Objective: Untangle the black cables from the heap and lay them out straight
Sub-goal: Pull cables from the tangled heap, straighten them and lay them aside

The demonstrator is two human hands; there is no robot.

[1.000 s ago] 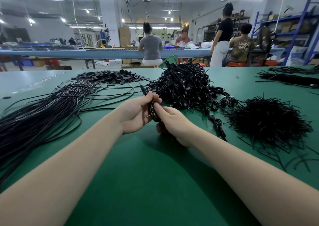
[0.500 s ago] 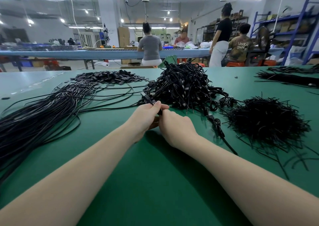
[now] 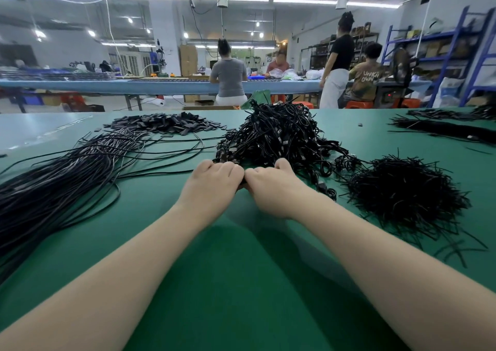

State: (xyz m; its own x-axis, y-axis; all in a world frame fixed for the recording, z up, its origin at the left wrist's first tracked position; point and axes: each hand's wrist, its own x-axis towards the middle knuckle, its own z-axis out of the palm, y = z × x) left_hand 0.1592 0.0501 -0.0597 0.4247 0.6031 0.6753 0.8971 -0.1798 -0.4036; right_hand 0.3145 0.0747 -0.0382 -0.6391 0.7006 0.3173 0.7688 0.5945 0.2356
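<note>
Both hands meet knuckle to knuckle at the near foot of the tangled heap of black cables [image 3: 279, 136], which sits toward the far edge of the green tabletop [image 3: 241, 283]. The left hand [image 3: 214, 187] and right hand [image 3: 271, 189] each have fingers curled under, pinching a dark cable piece [image 3: 243, 182] between them. Straightened cables [image 3: 67, 179] fan toward the left edge.

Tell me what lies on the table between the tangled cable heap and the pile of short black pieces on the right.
In the head view, between the tangled cable heap and the pile of short black pieces lie a few small coiled black cables trailing from the heap; otherwise green table.
</note>
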